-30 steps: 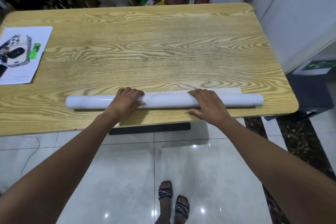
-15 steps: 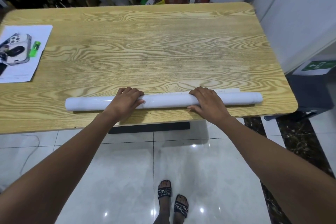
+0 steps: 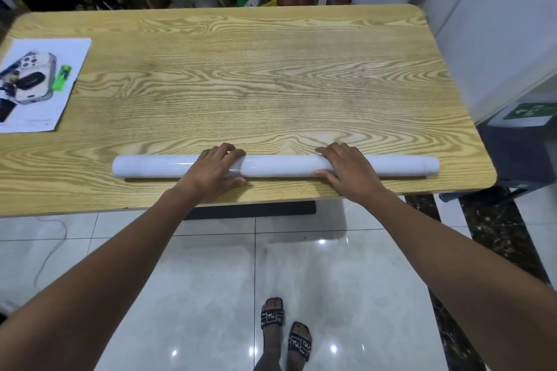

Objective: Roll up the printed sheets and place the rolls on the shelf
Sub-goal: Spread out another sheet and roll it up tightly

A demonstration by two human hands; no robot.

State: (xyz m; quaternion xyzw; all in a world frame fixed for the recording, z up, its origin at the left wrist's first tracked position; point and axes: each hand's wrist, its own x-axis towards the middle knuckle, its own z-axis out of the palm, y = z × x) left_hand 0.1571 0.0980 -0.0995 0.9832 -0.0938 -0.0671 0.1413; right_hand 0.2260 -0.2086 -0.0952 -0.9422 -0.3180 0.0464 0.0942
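Near the front edge of the table (image 3: 271, 84), you held the rolled sheet (image 3: 283, 166) with both hands.
Your left hand (image 3: 214, 170) and right hand (image 3: 351, 170) each curled over it, thumbs on the near side; it lay along that edge.

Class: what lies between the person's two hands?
In the head view, a bare stretch of the white roll, which the left hand and right hand both grip.

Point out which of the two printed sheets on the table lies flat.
The sheet at the table's left edge lies flat, untouched. The other is a white roll near the front edge, gripped by left hand and right hand.
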